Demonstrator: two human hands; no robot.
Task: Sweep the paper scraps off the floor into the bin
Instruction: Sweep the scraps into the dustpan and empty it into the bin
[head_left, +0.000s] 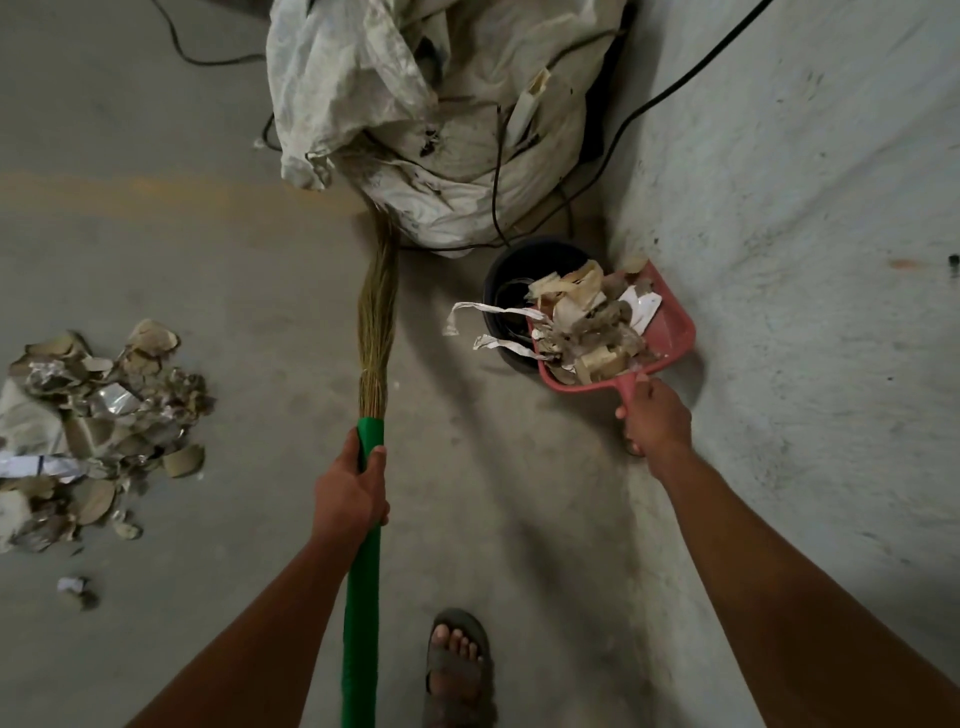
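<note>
My right hand (655, 415) grips the handle of a red dustpan (672, 332) piled with paper scraps (582, 322). The pan hangs over the right rim of a dark round bin (519, 260), and some strips dangle off its left edge across the bin's mouth. My left hand (350, 486) holds the green handle of a straw broom (376, 306), whose bristles point away towards a white sack. A large heap of scraps (98, 415) lies on the floor at the left.
A crumpled white sack (426, 109) stands behind the bin, with black cables (654, 98) running over and around it. A pale wall (805, 208) rises at the right. My sandalled foot (457, 670) is at the bottom. A small stray scrap (75, 587) lies at lower left.
</note>
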